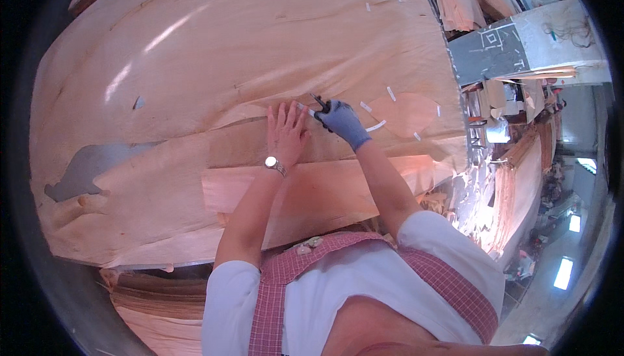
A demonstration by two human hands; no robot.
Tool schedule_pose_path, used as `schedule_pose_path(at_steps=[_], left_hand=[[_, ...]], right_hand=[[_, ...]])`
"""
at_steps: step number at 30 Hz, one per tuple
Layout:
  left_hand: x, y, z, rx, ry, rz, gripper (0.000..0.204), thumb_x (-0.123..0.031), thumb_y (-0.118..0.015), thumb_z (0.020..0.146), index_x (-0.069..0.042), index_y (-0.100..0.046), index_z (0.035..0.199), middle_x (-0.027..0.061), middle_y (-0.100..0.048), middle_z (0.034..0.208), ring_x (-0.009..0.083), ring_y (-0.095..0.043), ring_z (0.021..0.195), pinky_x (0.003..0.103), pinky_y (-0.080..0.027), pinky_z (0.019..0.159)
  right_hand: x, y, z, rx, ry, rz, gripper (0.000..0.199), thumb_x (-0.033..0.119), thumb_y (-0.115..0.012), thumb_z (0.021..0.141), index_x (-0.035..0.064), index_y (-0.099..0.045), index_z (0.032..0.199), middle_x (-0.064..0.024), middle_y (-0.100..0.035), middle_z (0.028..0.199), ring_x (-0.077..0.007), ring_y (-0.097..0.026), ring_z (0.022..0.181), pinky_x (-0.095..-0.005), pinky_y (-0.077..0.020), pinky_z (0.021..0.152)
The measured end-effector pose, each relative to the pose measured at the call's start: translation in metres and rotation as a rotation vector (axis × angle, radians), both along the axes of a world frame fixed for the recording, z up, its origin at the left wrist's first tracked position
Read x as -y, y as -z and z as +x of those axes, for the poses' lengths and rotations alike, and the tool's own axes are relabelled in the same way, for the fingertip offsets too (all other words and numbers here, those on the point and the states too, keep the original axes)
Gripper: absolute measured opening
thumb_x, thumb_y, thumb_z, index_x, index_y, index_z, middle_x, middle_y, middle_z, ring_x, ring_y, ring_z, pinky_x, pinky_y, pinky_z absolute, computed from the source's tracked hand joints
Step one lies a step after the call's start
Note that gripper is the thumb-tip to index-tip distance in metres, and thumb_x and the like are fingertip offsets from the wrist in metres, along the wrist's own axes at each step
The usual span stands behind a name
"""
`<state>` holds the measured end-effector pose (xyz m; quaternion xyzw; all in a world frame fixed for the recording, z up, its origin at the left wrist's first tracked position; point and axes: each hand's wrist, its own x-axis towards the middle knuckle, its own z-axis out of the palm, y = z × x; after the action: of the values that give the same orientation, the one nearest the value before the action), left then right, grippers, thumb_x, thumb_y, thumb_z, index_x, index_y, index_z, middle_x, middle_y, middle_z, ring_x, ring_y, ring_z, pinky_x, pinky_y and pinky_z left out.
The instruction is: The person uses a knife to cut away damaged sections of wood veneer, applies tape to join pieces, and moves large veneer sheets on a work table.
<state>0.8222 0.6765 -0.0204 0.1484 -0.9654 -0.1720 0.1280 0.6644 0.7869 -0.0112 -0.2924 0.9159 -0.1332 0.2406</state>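
A large thin sheet of pinkish-tan wood veneer (214, 50) spreads over the table, with ripples and a long split near its middle. My left hand (286, 133), bare and with a watch (272, 161) on the wrist, lies flat with fingers stretched beside the split. Just right of its fingertips, my right hand (341, 122) in a blue-grey glove is closed on a small dark-handled knife (318, 100). Its exact shape is partly hidden by the fingers. A pale narrow strip (307, 110) shows between the two hands. Below my forearms lies a separate strip of veneer (312, 190).
Right of my glove, an oval veneer patch (406, 114) is ringed by short pieces of white tape (391, 94). A grey hole (97, 167) opens in the sheet at left. Veneer stacks (156, 297) stand below the near edge, and more (520, 180) stand at right.
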Motion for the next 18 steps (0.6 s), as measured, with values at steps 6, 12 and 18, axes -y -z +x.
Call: schedule_pose_path(at_steps=[6,12,18], left_hand=[[0.002,-0.013,-0.008,0.006,0.025,-0.025,0.062,-0.031,-0.066,0.082,-0.014,-0.048,0.139,0.0127,-0.042,0.147,0.0353,-0.036,0.135,0.054,-0.019,0.116],[0.040,-0.026,0.022,0.089,-0.057,-0.016,0.074,-0.040,-0.064,0.083,-0.014,-0.037,0.147,0.0126,-0.035,0.152,0.0354,-0.030,0.140,0.054,-0.015,0.117],[0.070,-0.014,0.083,0.182,-0.187,-0.064,0.088,-0.054,-0.060,0.082,-0.009,-0.028,0.151,0.0106,-0.026,0.157,0.0289,-0.018,0.147,0.052,-0.009,0.119]], right_hand=[[-0.042,0.008,0.061,-0.206,-0.054,-0.283,0.024,0.026,-0.063,0.088,0.0050,-0.059,0.100,-0.0179,-0.068,0.080,-0.0371,-0.066,0.074,-0.0442,-0.0509,0.066],[-0.043,-0.117,0.048,0.284,-0.042,-0.595,0.018,0.018,-0.061,0.091,0.0053,-0.062,0.103,-0.0118,-0.070,0.078,-0.0252,-0.062,0.057,-0.0366,-0.0477,0.054],[-0.006,-0.092,0.020,0.781,0.169,-0.596,0.017,0.016,-0.061,0.093,0.0038,-0.063,0.104,-0.0047,-0.070,0.074,-0.0058,-0.050,0.049,-0.0230,-0.0398,0.045]])
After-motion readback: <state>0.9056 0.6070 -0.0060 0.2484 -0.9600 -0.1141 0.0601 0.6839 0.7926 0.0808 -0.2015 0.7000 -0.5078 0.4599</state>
